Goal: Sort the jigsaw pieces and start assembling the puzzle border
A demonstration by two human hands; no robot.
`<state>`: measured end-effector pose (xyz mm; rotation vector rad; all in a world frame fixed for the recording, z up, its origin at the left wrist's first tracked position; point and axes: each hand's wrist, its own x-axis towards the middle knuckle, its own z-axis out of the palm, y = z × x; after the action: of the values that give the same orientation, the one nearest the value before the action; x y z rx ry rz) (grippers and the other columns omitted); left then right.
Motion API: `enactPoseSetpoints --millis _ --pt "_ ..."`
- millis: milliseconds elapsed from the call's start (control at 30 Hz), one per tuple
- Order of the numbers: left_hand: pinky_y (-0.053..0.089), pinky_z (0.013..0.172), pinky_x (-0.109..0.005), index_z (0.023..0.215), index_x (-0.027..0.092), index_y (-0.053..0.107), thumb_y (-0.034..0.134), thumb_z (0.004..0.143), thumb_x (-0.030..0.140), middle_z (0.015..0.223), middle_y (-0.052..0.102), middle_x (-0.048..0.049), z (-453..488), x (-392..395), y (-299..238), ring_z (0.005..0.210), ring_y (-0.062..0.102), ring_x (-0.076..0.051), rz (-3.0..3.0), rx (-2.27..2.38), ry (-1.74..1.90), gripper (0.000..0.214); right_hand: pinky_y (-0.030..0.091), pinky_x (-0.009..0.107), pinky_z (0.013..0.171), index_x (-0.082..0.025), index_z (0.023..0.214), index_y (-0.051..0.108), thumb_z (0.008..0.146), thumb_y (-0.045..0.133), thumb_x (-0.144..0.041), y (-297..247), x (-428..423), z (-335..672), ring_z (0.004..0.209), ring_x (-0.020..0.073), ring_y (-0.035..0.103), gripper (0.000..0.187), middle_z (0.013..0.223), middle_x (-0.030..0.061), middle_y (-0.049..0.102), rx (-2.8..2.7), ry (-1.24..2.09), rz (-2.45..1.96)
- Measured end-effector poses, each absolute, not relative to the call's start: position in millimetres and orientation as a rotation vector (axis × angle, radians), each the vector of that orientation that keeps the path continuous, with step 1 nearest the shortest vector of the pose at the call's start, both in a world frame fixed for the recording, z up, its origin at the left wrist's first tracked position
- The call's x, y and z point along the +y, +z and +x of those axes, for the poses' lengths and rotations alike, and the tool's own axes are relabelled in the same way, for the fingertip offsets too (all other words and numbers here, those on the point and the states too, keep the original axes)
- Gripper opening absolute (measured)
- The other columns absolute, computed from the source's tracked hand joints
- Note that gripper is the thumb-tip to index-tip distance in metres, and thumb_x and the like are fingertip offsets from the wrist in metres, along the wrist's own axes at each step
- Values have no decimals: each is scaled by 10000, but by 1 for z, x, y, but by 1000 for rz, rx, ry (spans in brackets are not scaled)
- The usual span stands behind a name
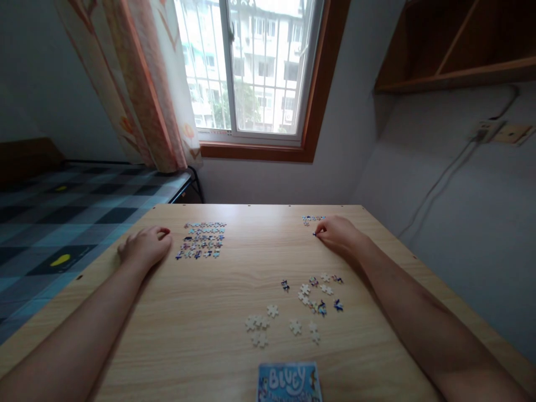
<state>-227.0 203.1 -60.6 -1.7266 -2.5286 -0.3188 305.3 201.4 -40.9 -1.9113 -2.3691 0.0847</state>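
My left hand (144, 247) rests knuckles-up on the wooden table (234, 346), its fingers curled under, just left of a laid-out patch of jigsaw pieces (201, 240). Whether it holds anything is hidden. My right hand (338, 233) lies at the far right of the table, fingertips pinched on a small dark puzzle piece (314, 233) beside a short row of joined pieces (312, 219). Several loose pieces (312, 293) lie scattered between my forearms, some face down and pale (262, 326).
A blue puzzle box (288, 382) sits at the near edge. A bed with a checked cover (62, 218) stands left of the table. A window and curtain (138, 84) lie behind; a wall with a cable (444, 178) and a shelf runs along the right.
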Motion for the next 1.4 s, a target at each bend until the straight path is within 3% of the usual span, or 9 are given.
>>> enactPoseSetpoints --millis 267,533,1400 --pt "405 1002 -508 1225 245 668 464 846 483 1334 625 -129 -229 205 -62 1198 535 -371 -1716 -2540 -328 492 507 277 869 -287 1113 783 953 564 -338 -74 220 323 1033 210 699 276 1158 34 763 -2167 -26 -1908" --pt "411 997 -498 1222 252 666 470 835 498 1318 637 -127 -229 207 -62 1192 540 -366 -1715 -2536 -306 499 490 285 1005 -274 1182 756 980 550 -320 -88 228 323 1137 197 681 291 1222 21 738 -2153 58 -1773" --pt "397 1020 -466 1227 259 665 451 848 520 1354 616 -109 -231 207 -64 1211 532 -346 -1747 -2511 -289 508 467 295 1058 -260 1188 753 946 535 -247 -86 224 323 1179 199 663 326 1245 17 725 -2044 119 -1727"
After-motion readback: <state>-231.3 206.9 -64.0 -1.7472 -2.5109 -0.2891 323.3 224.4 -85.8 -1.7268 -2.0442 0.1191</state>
